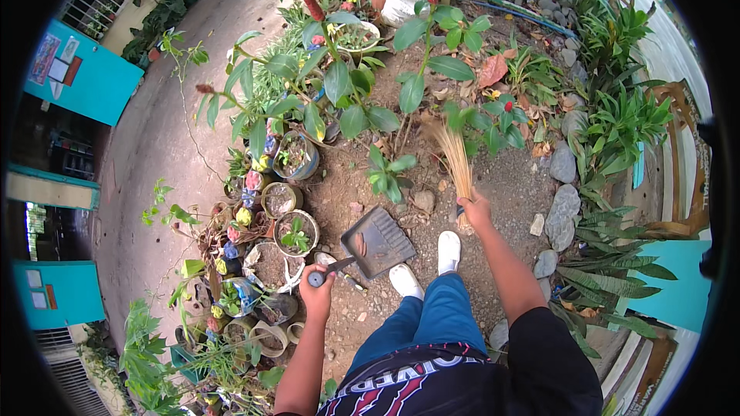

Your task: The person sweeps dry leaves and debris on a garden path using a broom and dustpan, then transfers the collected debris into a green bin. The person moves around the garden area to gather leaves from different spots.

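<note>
My left hand (317,290) grips the dark handle of a dustpan (386,254). The pan rests on the soil just ahead of my white shoes, and a few brown dry leaves (361,244) lie inside it. In my right hand (476,210) is a broom of stiff straw-coloured bristles (453,153), held around its bound lower end. Its bristle tips fan out away from me, blurred, among the leaves of a low plant. Dry leaf litter (442,94) lies on the ground beyond the broom.
Potted plants (296,233) and painted containers line the bed's left side. Tall red-flowered plants (338,81) rise ahead, their leaves overhanging the soil. Grey border stones (562,216) and snake plants (613,277) run along the right. A concrete path (150,144) passes on the left.
</note>
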The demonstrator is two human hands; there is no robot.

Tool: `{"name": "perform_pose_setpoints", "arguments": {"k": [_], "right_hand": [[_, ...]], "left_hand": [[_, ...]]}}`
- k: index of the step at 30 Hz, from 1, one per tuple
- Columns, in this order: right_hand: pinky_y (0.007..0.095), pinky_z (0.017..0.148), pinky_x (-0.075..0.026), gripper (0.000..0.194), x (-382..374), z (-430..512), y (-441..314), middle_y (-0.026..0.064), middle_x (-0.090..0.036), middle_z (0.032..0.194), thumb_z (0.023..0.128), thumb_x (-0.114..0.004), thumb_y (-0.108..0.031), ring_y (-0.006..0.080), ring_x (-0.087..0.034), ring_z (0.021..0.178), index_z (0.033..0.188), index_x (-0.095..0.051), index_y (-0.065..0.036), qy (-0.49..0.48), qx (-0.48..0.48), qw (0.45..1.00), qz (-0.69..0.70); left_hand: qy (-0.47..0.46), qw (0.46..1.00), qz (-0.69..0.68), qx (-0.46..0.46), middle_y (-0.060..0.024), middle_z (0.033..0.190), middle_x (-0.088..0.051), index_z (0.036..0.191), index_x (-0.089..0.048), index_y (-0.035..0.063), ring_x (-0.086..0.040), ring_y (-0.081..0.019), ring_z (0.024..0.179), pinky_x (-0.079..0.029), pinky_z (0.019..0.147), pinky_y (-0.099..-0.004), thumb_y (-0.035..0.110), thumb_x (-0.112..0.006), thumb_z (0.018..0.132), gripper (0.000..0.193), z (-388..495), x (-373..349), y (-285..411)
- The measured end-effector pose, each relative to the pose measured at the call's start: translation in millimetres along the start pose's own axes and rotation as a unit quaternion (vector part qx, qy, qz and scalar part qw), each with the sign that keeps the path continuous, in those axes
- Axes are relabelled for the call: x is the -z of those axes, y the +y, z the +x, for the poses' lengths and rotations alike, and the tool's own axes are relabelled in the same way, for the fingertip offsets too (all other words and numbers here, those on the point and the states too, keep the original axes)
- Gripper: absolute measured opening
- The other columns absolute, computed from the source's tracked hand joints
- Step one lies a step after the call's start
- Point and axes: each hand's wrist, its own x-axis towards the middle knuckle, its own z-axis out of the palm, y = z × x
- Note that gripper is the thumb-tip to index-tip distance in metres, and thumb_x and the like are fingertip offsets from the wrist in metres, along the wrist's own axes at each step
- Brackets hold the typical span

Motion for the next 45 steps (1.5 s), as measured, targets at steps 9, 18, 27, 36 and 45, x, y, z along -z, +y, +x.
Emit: {"name": "perform_pose_setpoints", "arguments": {"k": [9,18,27,36,45], "right_hand": [[0.0319,0.039,-0.050,0.048,26.4,-114.7,32.0,0.0135,-0.057,0.088,0.076,-0.060,-0.014,0.0220,-0.059,0.058,0.121,-0.049,-0.004,-0.061,-0.207,0.965,0.152],[0.0324,0.055,-0.051,0.050,58.0,-193.2,50.3,0.0132,-0.058,0.091,0.076,-0.061,-0.014,0.0207,-0.059,0.069,0.122,-0.045,-0.003,-0.017,-0.059,0.998,-0.025],[0.0320,0.042,-0.048,0.023,-12.3,-115.8,58.7,0.0100,-0.052,0.066,0.075,-0.064,-0.017,0.0221,-0.054,0.050,0.088,-0.051,-0.004,-0.098,-0.318,0.876,0.349],[0.0308,0.048,-0.051,0.041,-46.3,-150.5,62.0,0.0073,-0.058,0.080,0.074,-0.062,-0.016,0.0193,-0.058,0.063,0.113,-0.054,-0.005,-0.035,-0.090,0.987,0.130],[0.0322,0.041,-0.050,0.025,-46.7,-85.4,14.4,0.0072,-0.052,0.068,0.074,-0.062,-0.015,0.0202,-0.057,0.053,0.096,-0.057,-0.004,-0.065,-0.050,0.984,0.160]], "left_hand": [[-0.012,1.000,0.005,0.008,-0.0041,0.084,-0.053,0.078,-0.049,0.0040,-0.051,-0.0137,0.081,-0.040,0.078,-0.0259,-0.012,-0.062,0.065,0.024,-2.8,-4.7,-2.2],[-0.040,0.998,0.046,-0.026,-0.0037,0.082,-0.052,0.078,-0.049,0.0039,-0.051,-0.0127,0.080,-0.040,0.076,-0.0249,-0.011,-0.062,0.066,0.023,-3.2,-5.1,-1.0],[-0.061,0.998,0.003,0.005,-0.0044,0.084,-0.052,0.080,-0.048,0.0042,-0.050,-0.0129,0.081,-0.040,0.076,-0.0250,-0.012,-0.061,0.067,0.025,-3.5,-13.6,-7.8],[-0.063,0.998,0.009,-0.017,-0.0063,0.086,-0.052,0.078,-0.046,0.0038,-0.049,-0.0141,0.083,-0.039,0.079,-0.0257,-0.014,-0.060,0.064,0.027,-3.8,-7.6,-13.7],[-0.062,0.997,0.039,-0.036,-0.0059,0.087,-0.054,0.079,-0.048,0.0041,-0.051,-0.0140,0.082,-0.040,0.077,-0.0259,-0.011,-0.062,0.066,0.025,-8.8,-13.4,-3.5]]}}
